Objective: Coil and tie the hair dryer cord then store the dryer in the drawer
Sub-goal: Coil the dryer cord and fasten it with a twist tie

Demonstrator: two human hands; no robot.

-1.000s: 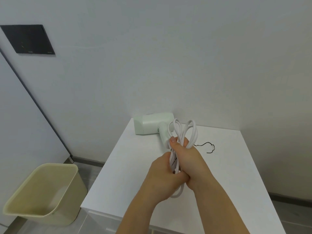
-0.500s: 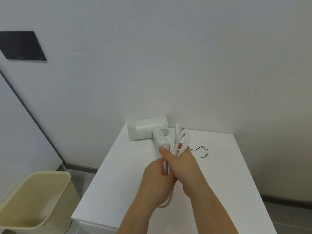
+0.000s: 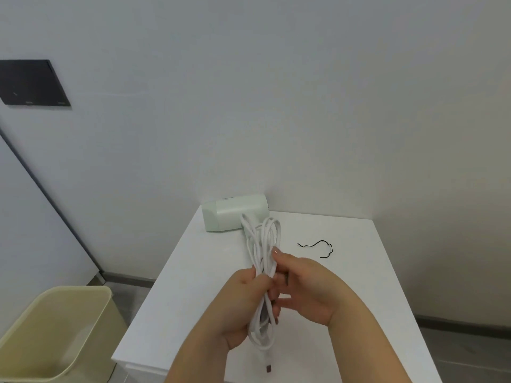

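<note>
Coiling apparently done, tying not begun. Gripping looped cord (image 3: 262, 244) mid-bundle with left hand (image 3: 237, 308), pinching it with right hand (image 3: 309, 288). At 12 o'clock, hair dryer (image 3: 235, 212); at 2 o'clock, black tie (image 3: 318, 246). Next: free right hand, fetch black tie, keep loops tight.

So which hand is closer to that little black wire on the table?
The right hand. It holds the white cord just in front of the black wire, apart from it. The left hand grips the cord farther away, on the bundle's other side.
</note>
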